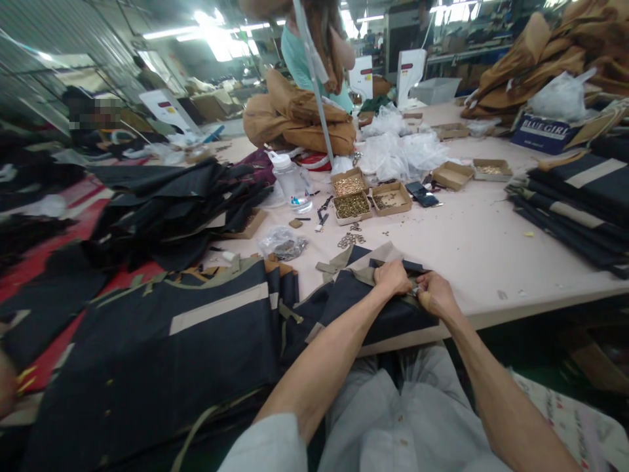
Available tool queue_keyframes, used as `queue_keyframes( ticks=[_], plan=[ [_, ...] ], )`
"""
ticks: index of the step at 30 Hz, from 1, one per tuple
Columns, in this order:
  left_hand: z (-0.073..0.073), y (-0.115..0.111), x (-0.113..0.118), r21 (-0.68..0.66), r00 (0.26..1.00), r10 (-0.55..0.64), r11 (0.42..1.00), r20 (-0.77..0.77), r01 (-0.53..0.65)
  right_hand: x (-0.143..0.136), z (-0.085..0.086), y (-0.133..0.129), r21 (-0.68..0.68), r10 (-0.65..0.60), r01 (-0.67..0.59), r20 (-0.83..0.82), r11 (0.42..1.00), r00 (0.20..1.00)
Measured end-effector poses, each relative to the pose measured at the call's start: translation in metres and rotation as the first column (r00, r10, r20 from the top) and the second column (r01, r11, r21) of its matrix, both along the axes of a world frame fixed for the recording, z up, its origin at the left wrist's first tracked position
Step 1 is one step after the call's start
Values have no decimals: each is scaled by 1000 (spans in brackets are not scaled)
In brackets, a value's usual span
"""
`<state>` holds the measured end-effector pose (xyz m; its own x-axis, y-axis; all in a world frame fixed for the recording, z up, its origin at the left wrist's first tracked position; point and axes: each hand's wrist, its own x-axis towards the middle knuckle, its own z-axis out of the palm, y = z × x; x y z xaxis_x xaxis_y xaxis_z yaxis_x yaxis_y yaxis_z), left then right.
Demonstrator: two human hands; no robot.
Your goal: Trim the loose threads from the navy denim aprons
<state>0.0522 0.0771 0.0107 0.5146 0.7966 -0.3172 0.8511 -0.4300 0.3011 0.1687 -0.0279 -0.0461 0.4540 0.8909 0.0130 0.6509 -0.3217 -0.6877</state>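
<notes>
A dark navy fabric piece with olive and beige trim (pixel 344 296) lies at the table's front edge, partly under my forearm. My left hand (pixel 393 278) is closed on its folded upper edge. Close beside it, my right hand (pixel 435 294) pinches the same edge from the right. Something small and shiny shows between the two hands, too small to name. Metal clasps (pixel 350 237) lie loose on the table behind the fabric. Beyond them stand a box of brass-coloured pieces (pixel 352 206), a box of copper-coloured pieces (pixel 348 185) and a cardboard box with a few small pieces (pixel 391 198).
Dark garments (pixel 196 354) are stacked at the left, with more folded ones (pixel 584 196) at the right. A water bottle (pixel 291 183), a plastic bag (pixel 282 242) and brown fabric bundles (pixel 304 118) are on the table (pixel 481 262). A person in light green stands behind.
</notes>
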Motion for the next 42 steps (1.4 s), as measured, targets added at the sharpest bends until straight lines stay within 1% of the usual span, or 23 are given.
queue_keyframes(
  ticks=[4,5,6,8,9,10,12,15,18,20,22,24,25,26,28,30,31,32,33,35,36,38,42],
  plan=[
    [0,-2,-5,17,1000,21,1000,20,-21,-4,-2,-10,91,23,-25,24,996,999],
    [1,-4,-7,22,999,28,999,28,-29,-5,-5,-15,124,-13,6,62,992,998],
    [1,-5,-10,26,999,36,999,36,-37,-5,-9,-21,155,-88,69,118,986,989],
    [2,-8,-15,34,997,54,998,51,-56,-3,-17,-31,202,-267,221,241,954,933],
    [2,-10,-16,36,996,65,997,56,-67,-1,-21,-34,209,-313,260,282,943,907],
    [2,-11,-17,37,995,76,996,62,-78,2,-24,-35,201,-311,258,307,945,899],
    [2,-14,-18,32,993,99,994,65,-102,7,-27,-29,164,-216,171,312,971,925],
    [2,-17,-19,40,986,156,987,63,-159,13,-25,-5,160,-108,64,280,985,954],
    [-1,-18,-28,157,974,188,966,129,-207,17,-18,24,191,-72,27,236,981,969],
    [-6,-18,-38,273,971,88,951,222,-148,24,-14,40,161,-33,1,198,987,980],
    [-12,-18,-49,353,954,-99,935,284,-8,34,-10,52,78,22,-32,133,996,991],
    [-21,-18,-58,373,911,-267,917,315,140,46,-7,60,-9,110,-110,-10,994,994],
    [-26,-17,-62,367,887,-321,910,333,191,53,-6,65,-29,158,-162,-111,986,981],
    [-30,-16,-65,357,865,-354,907,356,224,59,-4,70,-25,201,-211,-219,977,955],
    [-37,-13,-68,331,835,-365,913,412,236,68,1,84,43,262,-268,-401,963,878],
    [-42,-11,-70,307,812,-340,928,474,209,72,7,102,117,287,-265,-495,957,820],
    [-44,-10,-71,296,800,-326,935,503,194,71,10,112,133,286,-254,-504,958,815],
    [-45,-9,-72,287,789,-313,941,528,181,68,12,123,131,278,-245,-476,961,834],
    [-46,-9,-72,281,779,-300,945,550,166,64,14,135,114,266,-240,-399,964,878],
    [-46,-9,-74,276,764,-282,951,581,141,54,16,157,66,240,-233,-150,970,959],
    [-47,-10,-75,276,757,-277,952,592,133,48,15,167,46,230,-228,-27,973,973],
    [-47,-11,-77,280,746,-273,953,608,121,38,12,185,19,222,-226,123,974,967],
    [-48,-13,-78,294,742,-282,948,609,118,27,2,210,-30,233,-232,215,972,948]
  ],
)
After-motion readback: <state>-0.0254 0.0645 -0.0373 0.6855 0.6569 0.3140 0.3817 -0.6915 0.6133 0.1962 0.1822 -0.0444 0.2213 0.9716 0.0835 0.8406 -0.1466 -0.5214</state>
